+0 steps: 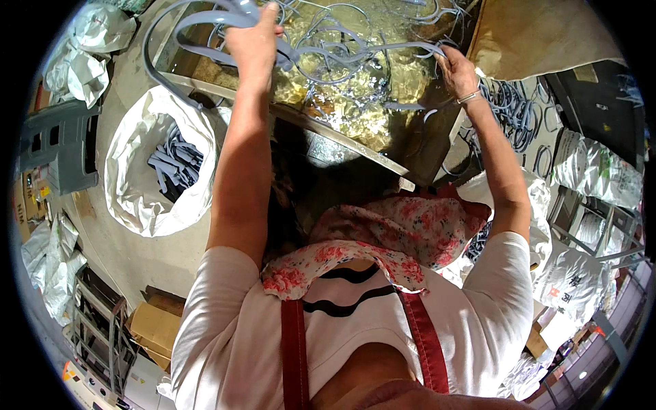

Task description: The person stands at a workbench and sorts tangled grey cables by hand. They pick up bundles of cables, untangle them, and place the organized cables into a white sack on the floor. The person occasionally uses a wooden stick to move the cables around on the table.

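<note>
At the upper left, my left hand (256, 51) is closed around a bunch of grey-blue plastic parts (239, 8), with curved bands looping out to its left. My right hand (456, 72), a bracelet at its wrist, pinches the end of a thin grey-blue plastic strip (410, 46). That strip runs across toward the left hand. Both hands are over a shallow water-filled tank (348, 141) lit yellow, where several thin strips (335, 41) lie tangled. Exactly how the strip joins the parts in my left hand is hidden by the fingers.
A white sack (123, 178) on the left holds grey-blue pieces (176, 162). Thin curved strips (509, 116) lie heaped right of the tank, below a tan sheet (547, 34). A grey plastic stool (61, 147), a cardboard box (154, 328) and white bags (574, 280) stand around me.
</note>
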`<action>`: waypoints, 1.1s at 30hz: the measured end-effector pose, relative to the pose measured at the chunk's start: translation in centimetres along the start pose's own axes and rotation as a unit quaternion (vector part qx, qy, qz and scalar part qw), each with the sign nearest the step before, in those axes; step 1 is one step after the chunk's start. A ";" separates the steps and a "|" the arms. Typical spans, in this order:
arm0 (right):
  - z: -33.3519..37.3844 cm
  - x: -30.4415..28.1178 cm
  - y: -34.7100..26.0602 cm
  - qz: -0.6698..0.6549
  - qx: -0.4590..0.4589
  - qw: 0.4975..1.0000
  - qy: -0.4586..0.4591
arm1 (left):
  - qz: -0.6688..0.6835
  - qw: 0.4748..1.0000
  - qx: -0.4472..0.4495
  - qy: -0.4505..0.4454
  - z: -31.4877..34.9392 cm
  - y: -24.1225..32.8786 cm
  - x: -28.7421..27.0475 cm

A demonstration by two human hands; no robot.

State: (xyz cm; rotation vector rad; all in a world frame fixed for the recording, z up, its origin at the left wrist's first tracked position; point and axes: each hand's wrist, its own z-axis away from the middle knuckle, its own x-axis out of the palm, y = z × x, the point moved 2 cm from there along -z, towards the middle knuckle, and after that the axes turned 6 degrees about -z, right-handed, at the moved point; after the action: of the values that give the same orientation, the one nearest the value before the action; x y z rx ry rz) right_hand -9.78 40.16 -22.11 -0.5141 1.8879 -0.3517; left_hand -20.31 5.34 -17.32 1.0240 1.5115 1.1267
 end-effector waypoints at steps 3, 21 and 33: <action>-3.5 -2.0 -5.0 0.085 -0.111 0.989 -0.052 | 0.011 0.984 0.003 -0.176 1.5 -0.6 2.1; -11.3 4.7 -9.2 -0.080 -0.122 0.987 0.067 | 0.161 0.954 -0.140 -0.210 0.2 -0.8 -0.7; -0.5 19.7 -10.1 0.089 0.041 0.903 -0.418 | 0.221 0.973 -0.061 -0.039 -2.3 -2.0 -4.2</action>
State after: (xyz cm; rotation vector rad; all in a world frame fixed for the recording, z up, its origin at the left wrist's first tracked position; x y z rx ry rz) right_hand -14.52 21.44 -32.98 -0.3464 1.0631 -0.0579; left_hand -21.88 0.47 -18.17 1.3407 1.1629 1.4484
